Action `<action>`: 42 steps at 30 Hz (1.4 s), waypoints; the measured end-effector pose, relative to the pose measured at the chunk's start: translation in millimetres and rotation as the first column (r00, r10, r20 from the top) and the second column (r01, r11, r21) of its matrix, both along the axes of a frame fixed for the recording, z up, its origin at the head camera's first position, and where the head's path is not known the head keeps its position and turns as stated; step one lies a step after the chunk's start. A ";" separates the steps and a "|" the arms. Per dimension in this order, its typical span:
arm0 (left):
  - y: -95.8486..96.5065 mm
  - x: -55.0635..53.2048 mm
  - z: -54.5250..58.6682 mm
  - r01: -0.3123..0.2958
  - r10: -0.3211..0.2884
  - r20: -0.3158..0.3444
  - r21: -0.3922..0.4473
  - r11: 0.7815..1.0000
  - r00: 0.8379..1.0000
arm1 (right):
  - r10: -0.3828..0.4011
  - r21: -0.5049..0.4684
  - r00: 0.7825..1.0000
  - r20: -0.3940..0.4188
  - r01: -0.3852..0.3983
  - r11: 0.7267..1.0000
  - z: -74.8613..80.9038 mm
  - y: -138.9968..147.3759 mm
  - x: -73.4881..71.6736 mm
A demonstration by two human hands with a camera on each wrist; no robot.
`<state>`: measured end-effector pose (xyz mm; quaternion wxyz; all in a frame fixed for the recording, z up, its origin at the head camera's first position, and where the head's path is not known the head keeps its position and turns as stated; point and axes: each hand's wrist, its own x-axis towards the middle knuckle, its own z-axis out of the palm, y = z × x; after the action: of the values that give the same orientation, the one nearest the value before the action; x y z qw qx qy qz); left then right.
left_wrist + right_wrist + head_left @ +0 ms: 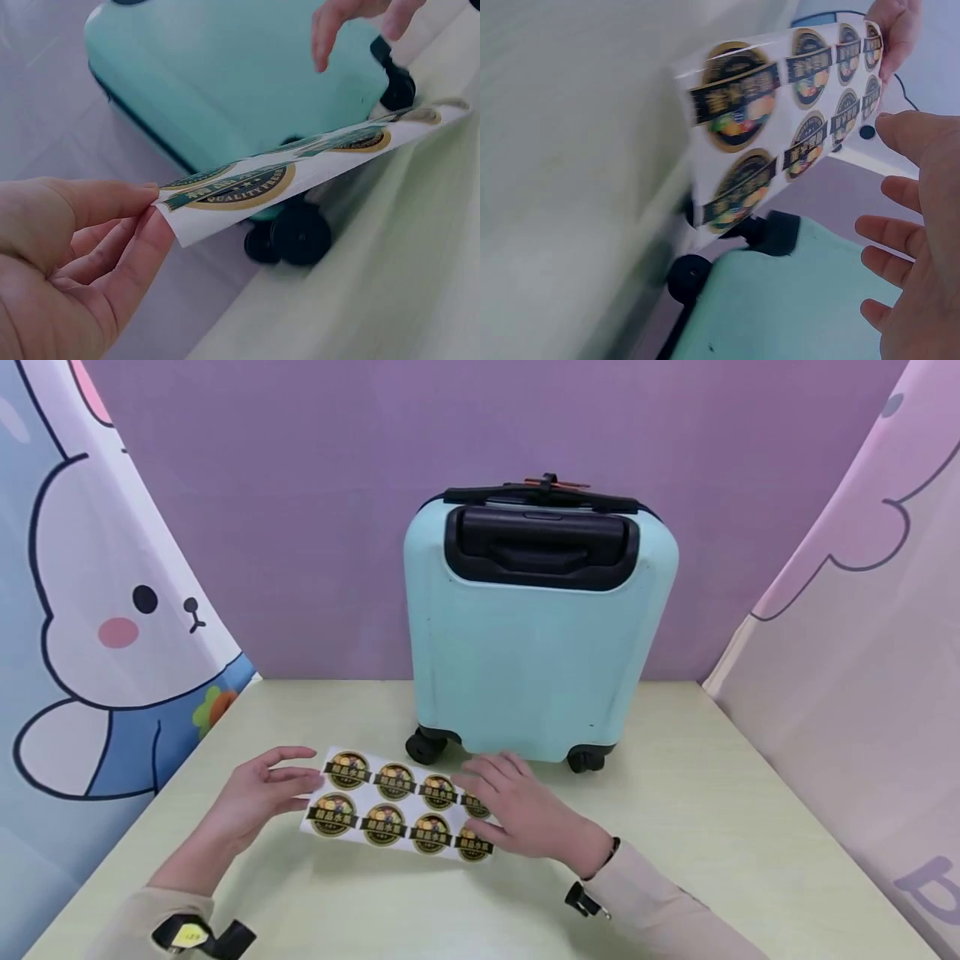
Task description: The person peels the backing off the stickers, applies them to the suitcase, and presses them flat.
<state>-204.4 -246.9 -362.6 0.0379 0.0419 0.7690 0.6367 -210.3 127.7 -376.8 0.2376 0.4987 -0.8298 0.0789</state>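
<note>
A plain purple wall point(300, 543) stands behind my pale tabletop point(712, 868), with a cartoon rabbit curtain point(90, 552) on my left and a pink-and-white curtain point(862, 635) on my right. On the tabletop, back against that purple, a mint-green suitcase point(525, 668) stands upright on black wheels point(426, 746). Its black handle point(543, 547) is tucked down in a recess near the top, and a black strap point(465, 496) runs across above it. The hard shell hides whatever may be inside.

In front of the suitcase, I hold a white sticker sheet point(396, 810) raised and tilted over the tabletop. It bears eight round black-and-gold labels in two rows of four, each crossed by a dark band. My left grip point(258, 789) pinches the sheet's left end, thumb and fingers nearly together on the paper.

My right grip point(517, 810) is beside the other end, fingers parted and slightly bent, holding nothing. From above it overlaps the labels; the wrist views suggest a gap, though blur there leaves me less sure.
</note>
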 end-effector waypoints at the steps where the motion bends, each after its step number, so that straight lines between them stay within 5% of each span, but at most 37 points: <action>1: 5.0 0.8 3.0 -0.002 0.002 -0.005 0.004 1.000 1.000 | -0.004 -0.011 1.000 0.001 0.004 1.000 2.0 0.9 0.2; 14: 53.0 9.9 23.7 -0.008 0.011 -0.044 0.084 0.996 0.999 | -0.057 -0.155 0.996 -0.068 0.046 0.987 24.7 4.5 -0.9; 26: 90.0 15.3 33.3 0.071 -0.055 -0.086 0.198 0.978 0.995 | -0.099 -0.340 0.989 -0.109 0.057 0.939 38.7 -2.5 2.0; 34: 117.0 18.4 30.0 0.093 -0.068 -0.098 0.280 0.956 0.993 | -0.092 -0.426 0.990 -0.105 0.039 0.904 42.2 -11.9 7.2; 42: 138.0 16.2 22.2 0.129 -0.099 -0.103 0.340 0.932 0.990 | -0.070 -0.427 0.992 -0.104 0.020 0.904 36.3 -19.4 12.4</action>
<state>-188.2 -108.9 -340.4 0.0343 0.1193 0.6425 0.7562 -197.9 108.2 -340.4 0.3903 0.4194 -0.7887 0.2229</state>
